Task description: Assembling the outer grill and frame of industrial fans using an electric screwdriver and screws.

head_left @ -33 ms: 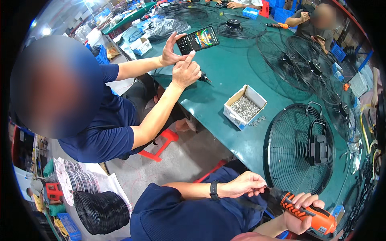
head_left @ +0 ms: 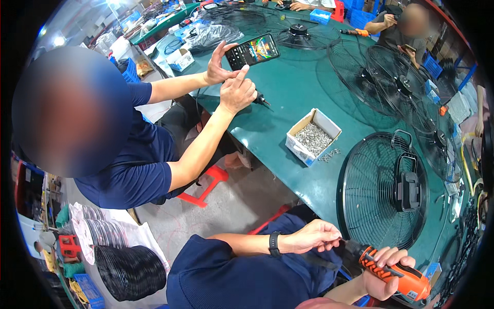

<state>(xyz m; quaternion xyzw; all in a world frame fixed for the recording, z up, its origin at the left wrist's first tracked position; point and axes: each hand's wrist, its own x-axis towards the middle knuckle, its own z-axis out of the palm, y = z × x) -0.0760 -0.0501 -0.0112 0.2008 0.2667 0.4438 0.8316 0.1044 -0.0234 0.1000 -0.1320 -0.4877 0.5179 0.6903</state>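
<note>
- While the right hand (head_left: 383, 273) wraps closed round the orange-and-black power screwdriver (head_left: 393, 270), the tool sits at the lower right, low over the near edge of the green surface (head_left: 288, 92), its dark nose pointing left toward the left hand.
- Left hand (head_left: 311, 237), black watch on the wrist, has fingers (head_left: 329, 238) pinched together at the driver's tip; whatever they pinch is too small to tell.
- Black wire fan guard (head_left: 378, 190) lies flat on the surface just beyond both hands, w/ a black motor block (head_left: 409, 185) at its centre.
- Open white cardboard box of small silver screws (head_left: 313, 136) sits to the guard's left, near; a few loose screws (head_left: 329, 153) lie between box & guard.
- More black fan guards (head_left: 391, 77) spread across the far right of the surface.
- Co-worker in a dark blue shirt sits at the left, one hand holding up a phone (head_left: 252, 51) w/ a lit screen, the other hand just below it, gripping a dark tool.
- Another person sits at the far end, top right.
- Red stool (head_left: 206, 188) stands on the floor by the co-worker.
</note>
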